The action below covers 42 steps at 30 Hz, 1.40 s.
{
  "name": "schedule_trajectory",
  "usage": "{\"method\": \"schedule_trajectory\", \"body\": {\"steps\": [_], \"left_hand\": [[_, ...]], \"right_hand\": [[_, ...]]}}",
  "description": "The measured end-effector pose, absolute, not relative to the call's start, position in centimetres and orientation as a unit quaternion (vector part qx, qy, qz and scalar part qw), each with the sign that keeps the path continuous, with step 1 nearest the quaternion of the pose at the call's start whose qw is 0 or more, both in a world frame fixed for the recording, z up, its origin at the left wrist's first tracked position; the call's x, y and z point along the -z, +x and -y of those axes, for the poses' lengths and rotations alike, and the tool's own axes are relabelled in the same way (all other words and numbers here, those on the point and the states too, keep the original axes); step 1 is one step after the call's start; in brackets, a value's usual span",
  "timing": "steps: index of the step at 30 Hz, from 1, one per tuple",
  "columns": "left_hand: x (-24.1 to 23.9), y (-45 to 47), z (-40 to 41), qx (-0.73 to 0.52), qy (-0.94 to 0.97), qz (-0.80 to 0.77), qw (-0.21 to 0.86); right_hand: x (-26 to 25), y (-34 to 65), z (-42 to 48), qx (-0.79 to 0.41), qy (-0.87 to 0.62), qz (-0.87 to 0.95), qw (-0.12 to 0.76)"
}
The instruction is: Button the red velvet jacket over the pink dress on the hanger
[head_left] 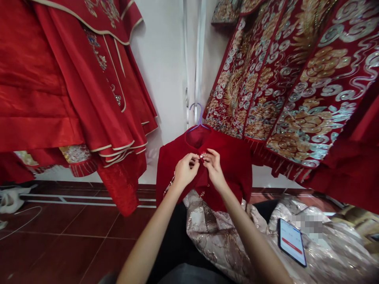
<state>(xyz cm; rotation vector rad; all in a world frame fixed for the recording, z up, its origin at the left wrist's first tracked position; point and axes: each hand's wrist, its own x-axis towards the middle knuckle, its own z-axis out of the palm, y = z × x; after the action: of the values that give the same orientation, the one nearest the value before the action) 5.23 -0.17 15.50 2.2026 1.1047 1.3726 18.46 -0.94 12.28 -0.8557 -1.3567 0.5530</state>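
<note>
Head view: red jacket [235,169] on purple hanger [200,120], before you.
Your left hand [187,167] and right hand [214,169] meet at its beaded collar ornament [203,155]; whether either pinch is closed cannot be told. Expect soft, light cloth, fragile beading; grasp the fabric edge alongside.

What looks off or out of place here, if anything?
The phone, lit screen up, lies at a slant on crumpled shiny fabric, beside the person's right arm: an odd, possibly slippery perch. I see no spill or damage.
</note>
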Motion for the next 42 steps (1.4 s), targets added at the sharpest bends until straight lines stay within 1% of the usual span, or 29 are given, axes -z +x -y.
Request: {"method": "schedule_trajectory", "body": {"steps": [2, 4, 6, 9, 10, 12, 13, 15, 17, 20, 22, 24, 26, 27, 34, 37, 42], "left_hand": [[-13.3, 5.6, 0.2, -0.531, 0.722, -0.391, 0.21], [-11.0, 5.7, 0.2, -0.558, 0.678, -0.406, 0.254], [-9.0, 5.3, 0.2, -0.566, 0.65, -0.422, 0.28], [-6.9, 4.5, 0.1, -0.542, 0.663, -0.42, 0.3], [-6.5, 4.3, 0.2, -0.528, 0.679, -0.412, 0.302], [-5.8, 4.3, 0.3, -0.502, 0.709, -0.394, 0.3], [-5.5, 4.4, 0.4, -0.494, 0.719, -0.386, 0.299], [-5.1, 4.9, 0.6, -0.484, 0.734, -0.374, 0.296], [-5.1, 5.4, 0.9, -0.478, 0.745, -0.363, 0.291], [-5.6, 5.4, 1.4, -0.494, 0.726, -0.373, 0.3], [-6.0, 4.8, 1.5, -0.536, 0.674, -0.426, 0.278], [-6.3, 3.9, 1.3, -0.581, 0.615, -0.488, 0.215], [-6.2, 2.9, 0.9, -0.613, 0.575, -0.515, 0.166], [-6.1, 2.4, 0.7, -0.621, 0.569, -0.515, 0.163], [-5.0, 1.5, -0.4, -0.606, 0.596, -0.481, 0.216], [-5.0, 1.7, -0.6, -0.628, 0.579, -0.46, 0.244], [-5.0, 1.5, -0.9, -0.649, 0.55, -0.434, 0.295]], "right_hand": [[-10.1, 17.8, 1.2, -0.236, -0.388, 0.595, 0.663], [-8.5, 18.0, 1.3, -0.222, -0.425, 0.607, 0.634], [-7.9, 19.2, 1.3, -0.242, -0.473, 0.612, 0.586], [-9.4, 21.8, 2.0, -0.326, -0.502, 0.617, 0.51], [-10.4, 22.5, 2.5, -0.339, -0.489, 0.612, 0.522], [-12.8, 23.2, 4.1, -0.324, -0.452, 0.594, 0.581], [-13.9, 23.2, 5.0, -0.324, -0.44, 0.602, 0.582], [-15.6, 22.3, 6.6, -0.365, -0.413, 0.636, 0.541], [-16.1, 21.1, 7.4, -0.435, -0.371, 0.66, 0.488], [-15.1, 19.4, 6.9, -0.487, -0.344, 0.654, 0.465], [-14.0, 18.7, 6.1, -0.477, -0.36, 0.642, 0.48], [-13.0, 18.2, 5.3, -0.449, -0.39, 0.636, 0.491], [-12.2, 17.8, 4.7, -0.414, -0.421, 0.638, 0.495], [-11.8, 17.5, 4.4, -0.398, -0.432, 0.639, 0.497], [-8.9, 14.7, 1.7, -0.322, -0.476, 0.576, 0.581], [-8.3, 13.9, 0.6, -0.293, -0.481, 0.593, 0.576], [-8.2, 14.0, 0.1, -0.279, -0.473, 0.616, 0.565]]}}
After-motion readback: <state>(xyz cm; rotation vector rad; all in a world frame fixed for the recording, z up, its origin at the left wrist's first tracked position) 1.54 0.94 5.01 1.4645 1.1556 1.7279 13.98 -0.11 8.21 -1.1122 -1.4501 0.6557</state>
